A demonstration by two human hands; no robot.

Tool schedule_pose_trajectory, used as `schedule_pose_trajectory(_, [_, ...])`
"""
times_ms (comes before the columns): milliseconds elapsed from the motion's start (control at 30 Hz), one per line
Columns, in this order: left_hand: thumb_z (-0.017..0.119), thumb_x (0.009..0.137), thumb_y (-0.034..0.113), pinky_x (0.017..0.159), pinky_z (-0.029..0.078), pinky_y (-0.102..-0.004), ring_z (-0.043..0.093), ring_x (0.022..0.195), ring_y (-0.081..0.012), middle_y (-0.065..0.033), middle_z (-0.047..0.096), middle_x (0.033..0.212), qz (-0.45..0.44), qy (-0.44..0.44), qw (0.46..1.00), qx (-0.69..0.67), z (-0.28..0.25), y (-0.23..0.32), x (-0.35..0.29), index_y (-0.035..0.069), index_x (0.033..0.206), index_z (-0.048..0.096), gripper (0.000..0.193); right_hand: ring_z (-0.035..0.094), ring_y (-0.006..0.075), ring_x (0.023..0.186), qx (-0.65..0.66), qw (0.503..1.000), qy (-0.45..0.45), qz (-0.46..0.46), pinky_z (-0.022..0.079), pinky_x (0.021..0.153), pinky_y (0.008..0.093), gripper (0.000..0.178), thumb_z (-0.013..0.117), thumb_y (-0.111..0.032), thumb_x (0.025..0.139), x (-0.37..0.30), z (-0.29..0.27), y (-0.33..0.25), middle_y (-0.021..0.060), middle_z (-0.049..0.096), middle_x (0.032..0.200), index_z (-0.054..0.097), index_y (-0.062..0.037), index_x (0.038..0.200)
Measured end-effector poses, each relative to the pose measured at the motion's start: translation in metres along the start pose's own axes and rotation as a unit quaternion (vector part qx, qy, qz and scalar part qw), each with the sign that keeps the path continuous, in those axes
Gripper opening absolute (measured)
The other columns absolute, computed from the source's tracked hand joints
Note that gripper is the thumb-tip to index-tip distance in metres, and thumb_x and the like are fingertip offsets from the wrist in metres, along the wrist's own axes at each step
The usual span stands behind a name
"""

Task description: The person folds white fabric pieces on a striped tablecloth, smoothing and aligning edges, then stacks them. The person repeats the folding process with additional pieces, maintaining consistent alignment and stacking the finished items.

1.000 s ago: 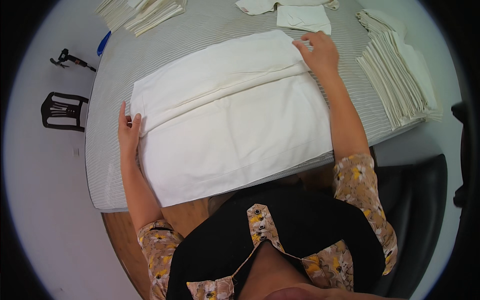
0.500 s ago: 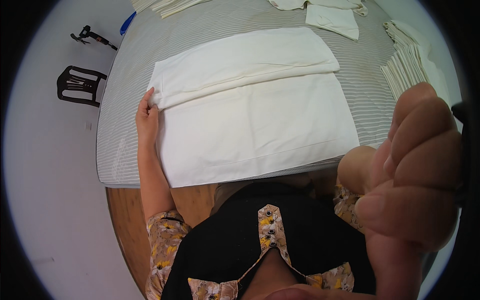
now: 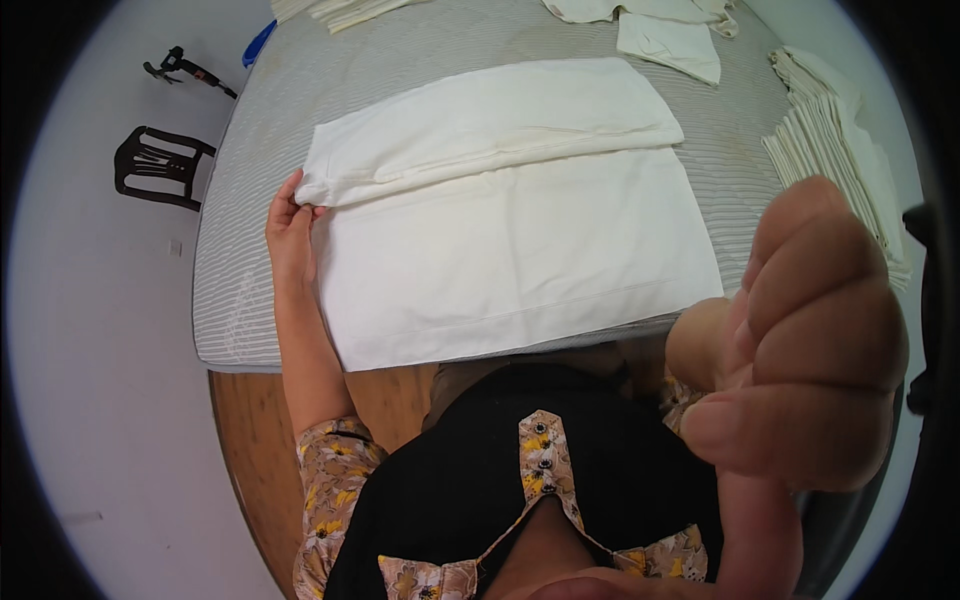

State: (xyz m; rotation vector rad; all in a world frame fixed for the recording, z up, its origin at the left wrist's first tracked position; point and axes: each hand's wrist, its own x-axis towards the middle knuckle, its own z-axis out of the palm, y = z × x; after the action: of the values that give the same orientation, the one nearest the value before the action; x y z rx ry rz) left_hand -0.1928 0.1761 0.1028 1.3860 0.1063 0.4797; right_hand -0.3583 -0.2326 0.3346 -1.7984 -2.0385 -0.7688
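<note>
A large white cloth (image 3: pixel 520 240) lies spread on the bed with its far part folded over toward me, leaving a thick ridge across the middle. At the left end of that ridge, my left hand (image 3: pixel 290 225) pinches the cloth's folded edge between thumb and fingers. My right hand (image 3: pixel 815 345) is raised close to the camera on the right, away from the cloth. Its fingers are curled and pressed together, and nothing shows in them.
The cloth rests on a striped grey mattress (image 3: pixel 245 270). A stack of folded cream cloths (image 3: pixel 825 140) stands at the right, with more cream cloth (image 3: pixel 670 45) at the far side. Left of the bed are a dark chair (image 3: pixel 160 168) and a black tool-like device (image 3: pixel 190 70).
My left hand has shifted slightly left, and the cloth's corner at the ridge is gathered more tightly in its fingers. My right hand has moved a little left, still closed.
</note>
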Motion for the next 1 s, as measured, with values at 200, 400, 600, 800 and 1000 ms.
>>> schedule_pose_trajectory(200, [0.047, 0.095, -0.014, 0.078, 0.052, -0.0213, 0.06, 0.091, -0.0078, -0.0047, 0.064, 0.122, 0.034, 0.008, 0.999, 0.007, 0.001, -0.007, 0.0, 0.006, 0.138, 0.062, 0.049, 0.052, 0.0121, 0.06, -0.057, 0.98, 0.135, 0.133, 0.036, 0.053, 0.0284, 0.019, 0.072, -0.017, 0.094, -0.006, 0.02, 0.05, 0.0032, 0.061, 0.066, 0.073, -0.0033, 0.081])
schedule_pose_trajectory(400, [0.044, 0.092, -0.016, 0.072, 0.052, -0.0215, 0.06, 0.094, -0.0079, -0.0045, 0.062, 0.127, -0.036, 0.022, 0.998, 0.035, 0.006, 0.005, -0.007, 0.007, 0.138, 0.061, 0.055, 0.068, 0.0287, 0.088, 0.024, 0.88, 0.012, 0.474, 0.054, 0.077, 0.0417, 0.019, 0.072, -0.027, 0.091, -0.034, 0.154, 0.149, 0.0081, 0.071, 0.095, 0.074, -0.0095, 0.098])
schedule_pose_trajectory(600, [0.047, 0.095, -0.009, 0.073, 0.053, -0.0236, 0.06, 0.097, -0.0087, -0.0046, 0.061, 0.131, -0.046, 0.005, 0.999, 0.027, 0.003, 0.003, -0.003, 0.008, 0.139, 0.06, 0.05, 0.028, 0.0298, 0.152, 0.027, 0.925, -0.205, 0.318, 0.021, 0.125, 0.049, 0.071, 0.056, -0.047, 0.101, -0.034, 0.243, 0.129, 0.0143, 0.038, 0.161, 0.041, -0.0019, 0.153])
schedule_pose_trajectory(800, [0.054, 0.099, 0.002, 0.08, 0.05, -0.0223, 0.059, 0.097, -0.0065, -0.0021, 0.065, 0.122, 0.035, 0.007, 0.99, 0.14, 0.007, -0.006, -0.007, 0.007, 0.137, 0.062, 0.04, 0.01, 0.0258, 0.158, -0.03, 0.899, -0.267, 0.345, 0.005, 0.128, 0.0499, 0.077, 0.042, -0.055, 0.105, -0.044, 0.262, 0.13, 0.0113, 0.021, 0.169, 0.028, -0.0021, 0.159])
schedule_pose_trajectory(1000, [0.056, 0.1, 0.006, 0.078, 0.046, -0.0203, 0.055, 0.086, -0.0044, 0.0023, 0.067, 0.114, 0.07, 0.024, 0.985, 0.156, 0.014, -0.003, -0.006, 0.008, 0.136, 0.065, 0.036, 0.011, 0.0257, 0.158, -0.049, 0.907, -0.227, 0.352, 0.007, 0.128, 0.0501, 0.077, 0.044, -0.054, 0.105, -0.05, 0.254, 0.124, 0.0116, 0.022, 0.169, 0.029, -0.0023, 0.159])
